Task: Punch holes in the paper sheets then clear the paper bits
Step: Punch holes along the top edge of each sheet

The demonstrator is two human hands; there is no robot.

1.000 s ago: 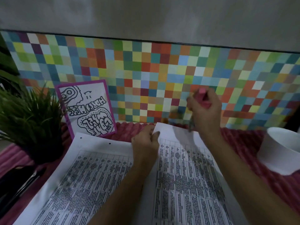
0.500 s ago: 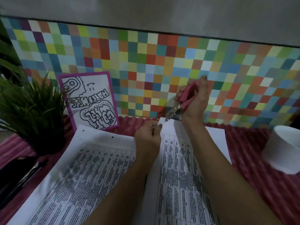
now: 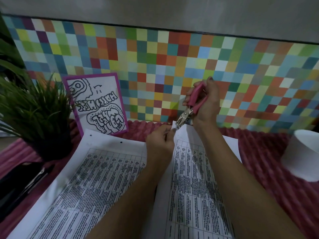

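Observation:
Two printed paper sheets lie on a pink ribbed cloth. The left sheet (image 3: 96, 173) has two punched holes near its top edge. My left hand (image 3: 161, 140) pinches the top left corner of the right sheet (image 3: 193, 178) and lifts it. My right hand (image 3: 206, 102) grips a pink-handled hole punch (image 3: 190, 107). Its metal jaws (image 3: 179, 123) sit over that raised corner.
A potted green plant (image 3: 34, 118) stands at the left. A purple-framed drawing (image 3: 98, 104) leans on the multicoloured checkered wall. A white cup (image 3: 303, 152) sits at the right. Dark objects with a clip (image 3: 22, 185) lie at the lower left.
My right hand has brought the punch down and left, from above the sheet to its top left corner. My left hand has lifted that corner.

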